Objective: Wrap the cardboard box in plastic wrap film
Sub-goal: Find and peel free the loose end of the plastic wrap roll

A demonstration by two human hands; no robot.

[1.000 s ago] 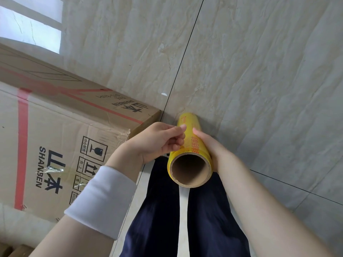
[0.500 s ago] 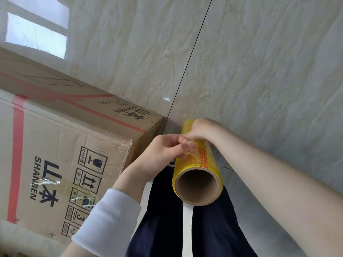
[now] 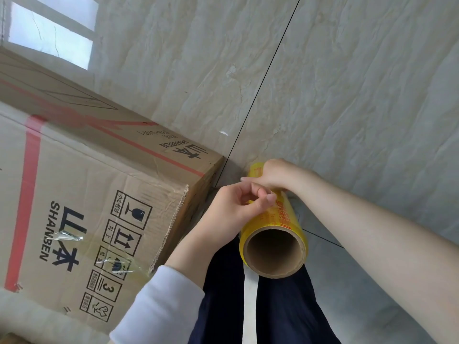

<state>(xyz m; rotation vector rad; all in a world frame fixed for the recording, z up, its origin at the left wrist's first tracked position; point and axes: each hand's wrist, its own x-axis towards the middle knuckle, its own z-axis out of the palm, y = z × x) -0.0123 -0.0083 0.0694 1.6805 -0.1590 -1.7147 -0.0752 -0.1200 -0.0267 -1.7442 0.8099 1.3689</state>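
Nearest, above the navy trousers (image 3: pixel 280 314), the yellow roll of plastic wrap film on a brown card tube (image 3: pixel 285 219) is held w/ the left hand (image 3: pixel 228 212) pinching at its skin, prob. hunting the loose edge, and the right hand (image 3: pixel 278 175) curled round its far end. Film's thin, clingy, tears easy, so I'd take it across the whole edge, not a corner. Beyond, to the left, the big brown printed cardboard box (image 3: pixel 82 184) sits on the beige marble-look floor tiles (image 3: pixel 347 108), stiff, torn at its near corner, not yet wrapped.
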